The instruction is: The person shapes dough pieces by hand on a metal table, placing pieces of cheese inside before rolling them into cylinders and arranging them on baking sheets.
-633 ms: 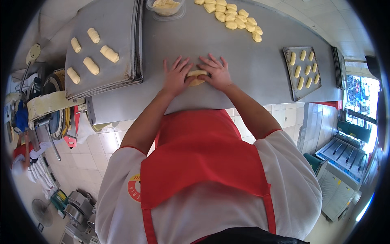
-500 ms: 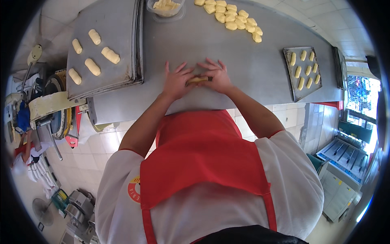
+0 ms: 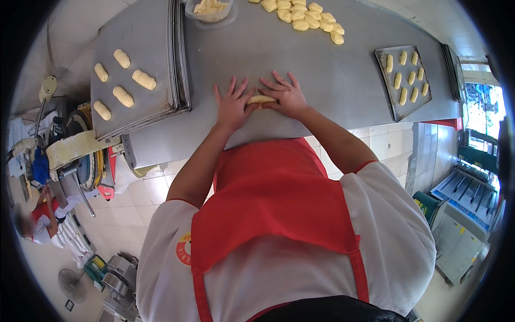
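Observation:
A short roll of pale yellow dough (image 3: 262, 100) lies on the steel table between my hands. My left hand (image 3: 234, 107) grips its left end with thumb and forefinger, the other fingers spread forward on the table. My right hand (image 3: 285, 99) has the right end in the same way, thumb at the near side and the other fingers fanned out. Parts of both ends are hidden by my fingers.
At left, several fatter dough rolls (image 3: 123, 96) lie on a stack of metal trays (image 3: 155, 51). Far off sit dough pieces (image 3: 300, 24) and a plastic tub (image 3: 210, 11) of pale contents. A small tray (image 3: 398, 110) of dough rolls stands at right. A person (image 3: 43, 214) works at far left.
My fingers have stretched out flatter and more of the dough roll shows between them. The whole view has shifted slightly. A person at the far left has come further into view.

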Available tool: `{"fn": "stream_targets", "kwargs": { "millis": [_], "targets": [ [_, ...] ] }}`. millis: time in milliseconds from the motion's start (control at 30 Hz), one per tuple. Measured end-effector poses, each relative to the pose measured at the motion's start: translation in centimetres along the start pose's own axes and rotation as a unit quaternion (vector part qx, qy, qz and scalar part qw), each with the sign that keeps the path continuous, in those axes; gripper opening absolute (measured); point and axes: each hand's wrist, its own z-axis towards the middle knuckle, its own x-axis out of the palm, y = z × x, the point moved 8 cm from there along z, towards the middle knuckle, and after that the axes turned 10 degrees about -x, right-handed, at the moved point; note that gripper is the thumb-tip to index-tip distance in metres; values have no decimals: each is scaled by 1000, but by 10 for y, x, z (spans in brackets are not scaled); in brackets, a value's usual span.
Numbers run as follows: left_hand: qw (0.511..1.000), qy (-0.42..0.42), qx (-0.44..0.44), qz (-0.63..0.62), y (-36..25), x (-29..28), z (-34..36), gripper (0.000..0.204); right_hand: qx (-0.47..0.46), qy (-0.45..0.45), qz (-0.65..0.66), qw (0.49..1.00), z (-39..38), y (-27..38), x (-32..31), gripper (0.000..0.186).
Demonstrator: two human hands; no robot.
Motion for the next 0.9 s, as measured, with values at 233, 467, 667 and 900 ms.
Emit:
{"fn": "stream_targets", "kwargs": {
  "millis": [233,467,667,900],
  "targets": [
    [999,-36,8,-13,-4,-5,12,55,15,-18,13,1000,4,1,-8,67],
    [990,137,18,28,-18,-10,8,60,8,37,33,999,-1,0,-12,65],
    [999,-4,32,18,-6,-2,-1,54,-24,90,22,995,-9,8,3,64],
    [999,-21,30,13,-7,-5,-6,48,12,26,1,1000,0,7,-3,63]
  ]
}}
